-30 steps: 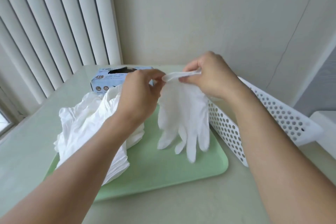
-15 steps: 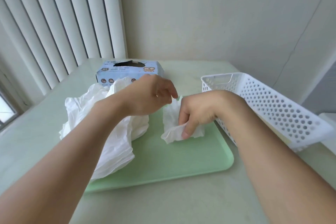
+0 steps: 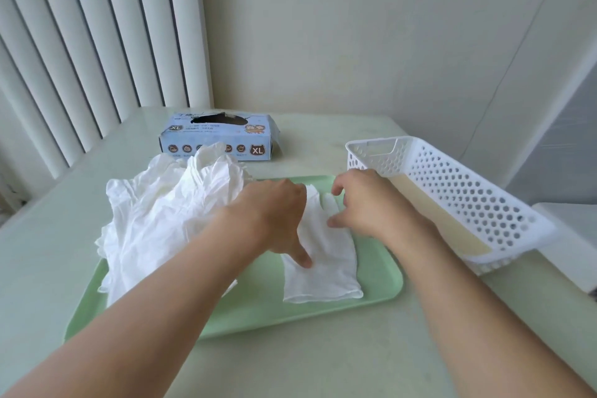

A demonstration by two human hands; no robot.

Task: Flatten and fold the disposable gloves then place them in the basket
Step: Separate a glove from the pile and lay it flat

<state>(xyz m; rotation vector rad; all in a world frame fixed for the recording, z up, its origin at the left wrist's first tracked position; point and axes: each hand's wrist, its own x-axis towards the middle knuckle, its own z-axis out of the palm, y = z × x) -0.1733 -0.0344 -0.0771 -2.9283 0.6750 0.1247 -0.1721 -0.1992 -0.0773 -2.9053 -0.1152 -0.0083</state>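
A thin white disposable glove (image 3: 318, 255) lies flat on the pale green plastic tray (image 3: 381, 287), long axis running away from the person, cuff nearest | left hand (image 3: 274, 216) presses it, thumb on the palm area | right hand (image 3: 365, 203), nearer the white perforated plastic basket (image 3: 452, 191), touches the glove's finger end, fingers loosely curled, gripping nothing visible | next likely: fold finger end toward cuff.

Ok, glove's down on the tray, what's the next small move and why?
Probably smooth the glove flat outward with both hands: it lies cuff-near on the tray, left hand pressing it, right hand at its fingers, unfolded.
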